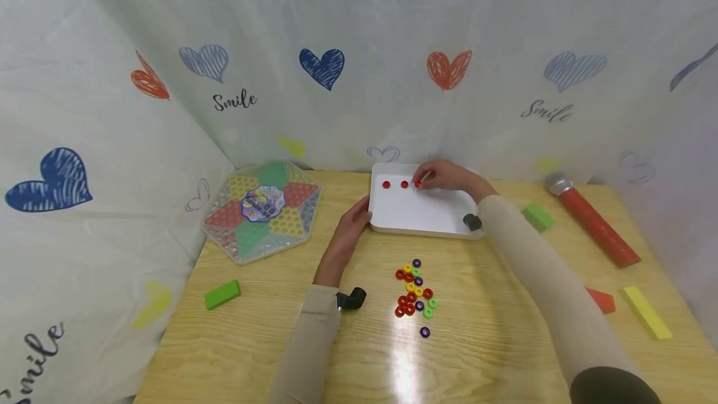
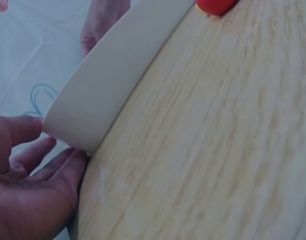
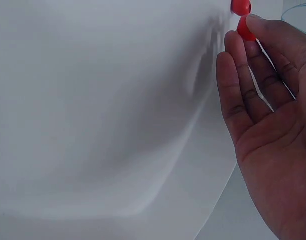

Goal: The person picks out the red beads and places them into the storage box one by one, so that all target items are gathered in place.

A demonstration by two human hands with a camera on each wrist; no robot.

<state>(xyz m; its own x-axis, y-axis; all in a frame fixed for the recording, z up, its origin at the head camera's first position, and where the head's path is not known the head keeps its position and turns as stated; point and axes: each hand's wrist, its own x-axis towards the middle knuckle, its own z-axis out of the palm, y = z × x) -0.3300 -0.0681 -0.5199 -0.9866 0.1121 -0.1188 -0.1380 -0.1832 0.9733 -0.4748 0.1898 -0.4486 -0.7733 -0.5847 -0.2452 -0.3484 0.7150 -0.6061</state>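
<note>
A shallow white tray (image 1: 421, 214) lies at the back of the wooden table. My left hand (image 1: 352, 220) holds the tray's left edge; in the left wrist view its thumb touches the upper corner of the wall (image 2: 98, 95) and the fingers sit low against it. Over the tray's far side, my right hand (image 1: 445, 176) pinches a red ring bead (image 3: 246, 29) between thumb and fingertips. Two more red beads, one at the left (image 1: 386, 184) and one beside the hand (image 1: 404, 184), lie in a row along the back of the tray.
Several red, yellow, green and purple ring beads (image 1: 411, 297) lie loose before the tray. A hexagonal Chinese checkers board (image 1: 262, 211) and green block (image 1: 222, 295) are left. At right are a red microphone (image 1: 600, 223), another green block (image 1: 538, 217) and a yellow block (image 1: 647, 312).
</note>
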